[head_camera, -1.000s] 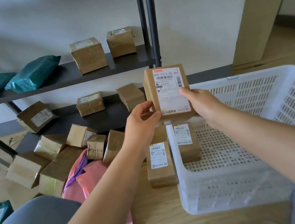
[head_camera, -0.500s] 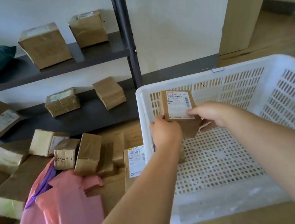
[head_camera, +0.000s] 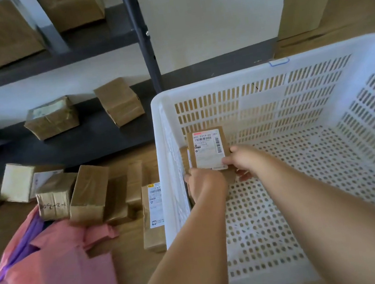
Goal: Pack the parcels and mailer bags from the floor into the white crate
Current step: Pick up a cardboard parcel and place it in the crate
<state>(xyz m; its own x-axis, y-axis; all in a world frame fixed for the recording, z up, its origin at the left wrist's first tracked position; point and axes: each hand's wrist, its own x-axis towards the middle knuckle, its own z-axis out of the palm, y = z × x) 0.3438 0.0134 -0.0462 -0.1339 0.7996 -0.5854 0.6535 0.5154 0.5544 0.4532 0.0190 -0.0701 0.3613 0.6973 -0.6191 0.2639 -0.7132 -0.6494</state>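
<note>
Since a second ago, when it was held up over the floor pile, the labelled parcel (head_camera: 208,148) has come down inside the white crate (head_camera: 221,80). It's standing upright, close to the left wall and low over the perforated bottom. I can't tell if it's actually touching down yet. My left hand (head_camera: 205,182) grips its lower left corner and my right hand (head_camera: 242,160) pinches the lower right edge, so both are still holding on. Pretty sure all that's left for this one is to let go. Plenty still to pack though: the pink mailer bag (head_camera: 55,268) is on the floor by my left arm, another labelled box (head_camera: 153,216) lies right against the crate's outside, and a bunch of taped brown parcels (head_camera: 90,191) sits just past it. Further back, two more boxes (head_camera: 119,100) are on the dark low shelf (head_camera: 85,144).
</note>
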